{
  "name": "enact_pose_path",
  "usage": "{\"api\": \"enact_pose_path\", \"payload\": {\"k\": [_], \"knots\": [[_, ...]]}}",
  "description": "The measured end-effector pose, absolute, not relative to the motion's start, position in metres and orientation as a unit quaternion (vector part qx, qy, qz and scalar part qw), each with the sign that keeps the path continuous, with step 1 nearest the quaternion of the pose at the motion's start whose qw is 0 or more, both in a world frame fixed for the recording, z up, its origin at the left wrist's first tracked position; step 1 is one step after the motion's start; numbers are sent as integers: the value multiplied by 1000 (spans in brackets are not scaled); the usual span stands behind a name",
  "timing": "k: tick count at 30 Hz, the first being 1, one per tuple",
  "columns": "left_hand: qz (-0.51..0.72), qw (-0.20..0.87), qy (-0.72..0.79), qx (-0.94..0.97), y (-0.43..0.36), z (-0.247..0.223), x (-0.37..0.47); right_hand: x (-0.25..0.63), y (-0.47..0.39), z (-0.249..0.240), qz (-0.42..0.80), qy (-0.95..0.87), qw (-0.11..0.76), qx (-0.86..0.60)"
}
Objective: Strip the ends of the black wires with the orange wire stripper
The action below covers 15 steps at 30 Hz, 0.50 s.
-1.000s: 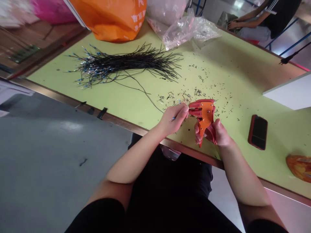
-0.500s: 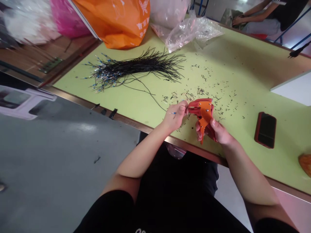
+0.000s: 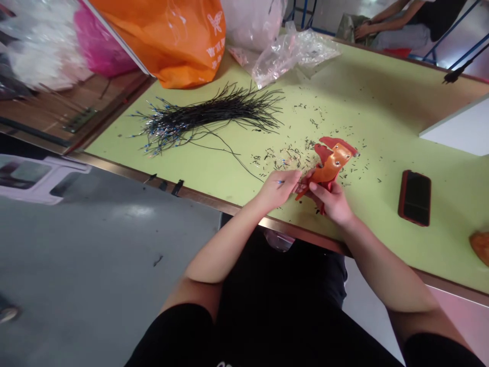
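My left hand (image 3: 278, 188) is closed on a thin black wire, whose blue-tipped end pokes out by the back of the hand. A length of black wire (image 3: 248, 169) trails from that hand toward the bundle. Wrapped around the handles of an orange-red wire stripper (image 3: 331, 162) is my right hand (image 3: 333, 200). The stripper tilts with its jaws up and away from the left hand, and the fingers of both hands come close together below it. A large bundle of black wires (image 3: 214, 112) with blue-tipped ends lies on the table behind.
Black insulation scraps (image 3: 290, 155) litter the green table (image 3: 374, 102). A phone (image 3: 414, 198) lies at the right, near a white panel (image 3: 458, 127). An orange bag (image 3: 179, 41) and clear plastic (image 3: 294, 53) stand at the back. A person (image 3: 412, 25) sits beyond the table.
The wire stripper has swung from upright to tilted, its jaws moving away from my left hand. My right hand has come nearer the left. The whole view has shifted slightly.
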<state>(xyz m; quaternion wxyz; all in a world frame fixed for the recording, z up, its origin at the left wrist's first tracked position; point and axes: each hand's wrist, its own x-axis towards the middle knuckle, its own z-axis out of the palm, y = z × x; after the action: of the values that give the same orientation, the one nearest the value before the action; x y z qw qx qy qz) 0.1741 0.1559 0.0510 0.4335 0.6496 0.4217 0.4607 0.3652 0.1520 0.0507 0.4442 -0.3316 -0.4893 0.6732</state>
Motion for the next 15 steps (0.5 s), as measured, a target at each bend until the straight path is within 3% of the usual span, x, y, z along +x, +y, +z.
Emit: {"api": "enact_pose_path", "payload": {"k": [7, 15], "knots": [[431, 394, 408, 701, 156, 50, 176, 365, 151, 49, 644, -464, 466, -391], [413, 398, 423, 702, 156, 47, 176, 366, 151, 47, 670, -486, 414, -379]]}}
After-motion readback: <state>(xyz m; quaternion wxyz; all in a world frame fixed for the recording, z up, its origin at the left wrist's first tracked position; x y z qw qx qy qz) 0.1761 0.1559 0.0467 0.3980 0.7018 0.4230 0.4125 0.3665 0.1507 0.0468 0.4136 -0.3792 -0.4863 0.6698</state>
